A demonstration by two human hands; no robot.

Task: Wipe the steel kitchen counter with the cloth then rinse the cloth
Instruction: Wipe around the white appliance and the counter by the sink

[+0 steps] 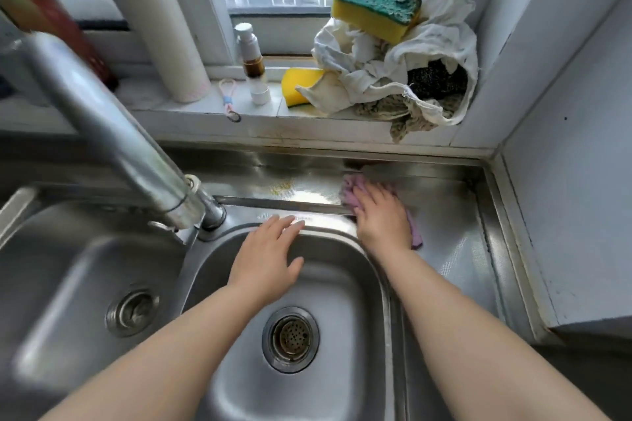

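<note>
Right hand (381,215) flat on pink cloth (352,193), fingers straight & spread, pressing it down on steel worktop (455,215) at back, right of the sink basin (345,249). No closed grip there: palm on top, cloth sticking out past fingertips and by the wrist side. Cloth touching worktop near the back ledge, just beside basin rim.

Left hand (270,255) over back edge of same basin, fingers straight and relaxed, tips at the rim; holding nothing. Cannot tell if tips really touch the steel.

Tap (113,143) coming in from upper left, blurred, base between the two basins. Second basin (61,284) at left w/ own drain. Strainer (290,338) in bottom of the near basin.

On windowsill (205,109): tall cream bottle (160,34), small pump bottle (253,61), yellow sponge (297,85) lying flat, pile of white rags (427,55) w/ green-yellow sponge (376,7) on top, dark scrubber (434,79) inside the pile.
</note>
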